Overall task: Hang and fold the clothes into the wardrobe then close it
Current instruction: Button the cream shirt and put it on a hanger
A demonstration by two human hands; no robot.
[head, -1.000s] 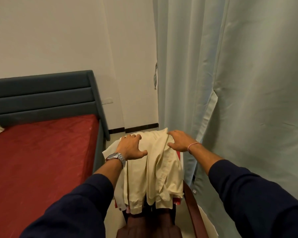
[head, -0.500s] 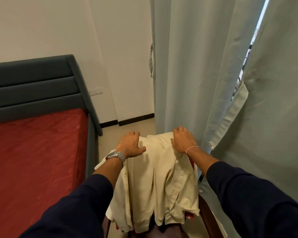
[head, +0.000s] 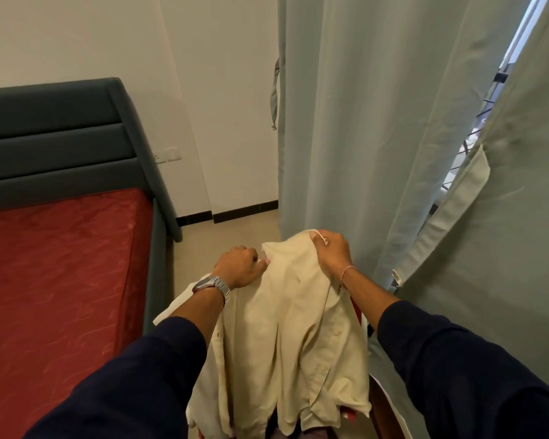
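gripping now, hands [head: 286, 261] on shirt [head: 286, 337]

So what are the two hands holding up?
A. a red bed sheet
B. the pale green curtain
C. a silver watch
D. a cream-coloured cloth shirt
D: the left hand and the right hand each grip the top edge of the cream-coloured cloth shirt, which hangs down between the two arms.

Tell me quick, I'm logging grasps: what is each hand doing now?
Left hand: fingers curled, gripping the cream shirt at its top edge.
Right hand: gripping the same shirt's top edge.
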